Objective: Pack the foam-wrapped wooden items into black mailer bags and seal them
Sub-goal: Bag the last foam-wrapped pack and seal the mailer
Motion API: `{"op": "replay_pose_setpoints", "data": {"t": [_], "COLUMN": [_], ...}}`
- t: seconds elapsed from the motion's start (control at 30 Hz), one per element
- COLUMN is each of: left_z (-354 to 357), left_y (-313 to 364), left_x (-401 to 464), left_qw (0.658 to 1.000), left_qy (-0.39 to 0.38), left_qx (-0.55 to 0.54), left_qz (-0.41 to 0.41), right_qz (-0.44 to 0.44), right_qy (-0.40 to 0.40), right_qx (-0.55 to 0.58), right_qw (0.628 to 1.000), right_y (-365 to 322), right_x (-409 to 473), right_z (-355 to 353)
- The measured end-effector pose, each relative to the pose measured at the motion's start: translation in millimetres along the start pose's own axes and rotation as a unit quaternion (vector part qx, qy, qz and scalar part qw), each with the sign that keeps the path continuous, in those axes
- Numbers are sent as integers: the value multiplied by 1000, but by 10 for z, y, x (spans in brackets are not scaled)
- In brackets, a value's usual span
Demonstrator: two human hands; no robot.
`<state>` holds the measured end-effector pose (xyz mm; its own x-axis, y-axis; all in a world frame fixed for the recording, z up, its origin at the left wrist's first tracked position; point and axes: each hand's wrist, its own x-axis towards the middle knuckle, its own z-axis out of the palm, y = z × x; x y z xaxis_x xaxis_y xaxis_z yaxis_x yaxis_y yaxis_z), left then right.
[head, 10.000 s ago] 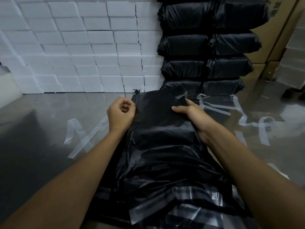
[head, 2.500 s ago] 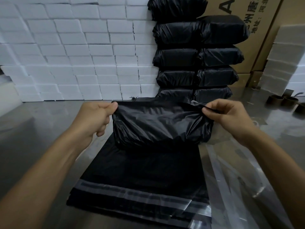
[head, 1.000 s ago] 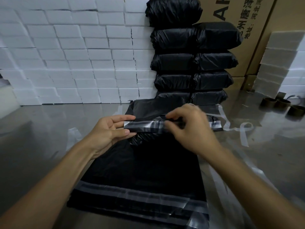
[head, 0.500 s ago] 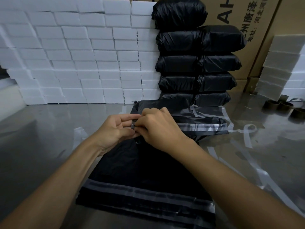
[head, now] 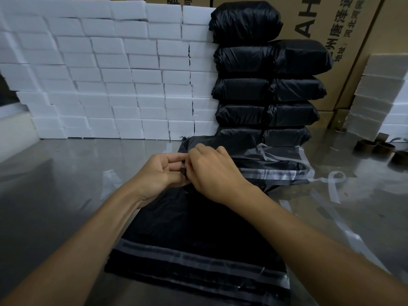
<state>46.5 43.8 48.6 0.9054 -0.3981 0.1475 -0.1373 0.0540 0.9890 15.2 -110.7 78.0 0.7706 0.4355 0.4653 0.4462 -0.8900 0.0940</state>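
A filled black mailer bag lies in front of me on a pile of flat empty bags. Its flap carries a grey adhesive strip along the near edge. My left hand and my right hand meet at the strip's left end, fingertips pinched together on the flap corner. What lies between the fingers is hidden. The wrapped item inside the bag is not visible.
Sealed black parcels are stacked at the back, beside a wall of white foam blocks. Cardboard boxes stand behind. Peeled clear liner strips litter the steel table. Empty tape cores sit at right.
Earlier I held the filled bag up by its top corners and laid it down. My right hand slid left along the strip to meet the left hand, where both stay pinched.
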Motion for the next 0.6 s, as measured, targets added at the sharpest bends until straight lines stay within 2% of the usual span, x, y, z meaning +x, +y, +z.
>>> {"op": "replay_pose_setpoints", "data": {"t": [0.07, 0.13, 0.2, 0.27, 0.3, 0.33, 0.37, 0.43, 0.47, 0.53, 0.6], "left_z": [2, 6, 14, 21, 25, 30, 34, 39, 38, 35, 41], "left_y": [5, 10, 17, 24, 27, 30, 34, 40, 40, 39, 41], "left_x": [-4, -10, -16, -20, -23, -26, -27, -29, -31, -30, -35], "left_qw": [1000, 1000, 1000, 999, 999, 999, 999, 999, 999, 999, 999], "left_qy": [2, 2, 5, 12, 15, 16, 15, 15, 16, 17, 18], "left_qx": [-12, -18, -23, -28, -29, -29, -29, -29, -28, -26, -24], "left_qz": [-6, -10, -12, -16, -17, -17, -17, -17, -17, -17, -17], "right_qz": [40, 109, 181, 232, 241, 236, 216, 168, 156, 168, 198], "right_qy": [11, 30, 68, 106, 126, 144, 153, 147, 140, 151, 185], "right_qx": [68, 206, 354, 501, 537, 529, 476, 291, 207, 116, 96], "right_qw": [997, 972, 915, 827, 798, 803, 839, 930, 956, 967, 958], "right_y": [46, 97, 154, 244, 306, 382, 466, 666, 765, 914, 998], "right_x": [-28, -64, -80, -85, -101, -140, -196, -344, -413, -529, -629], "right_z": [7, -11, -32, -58, -74, -94, -120, -141, -138, -141, -159]}}
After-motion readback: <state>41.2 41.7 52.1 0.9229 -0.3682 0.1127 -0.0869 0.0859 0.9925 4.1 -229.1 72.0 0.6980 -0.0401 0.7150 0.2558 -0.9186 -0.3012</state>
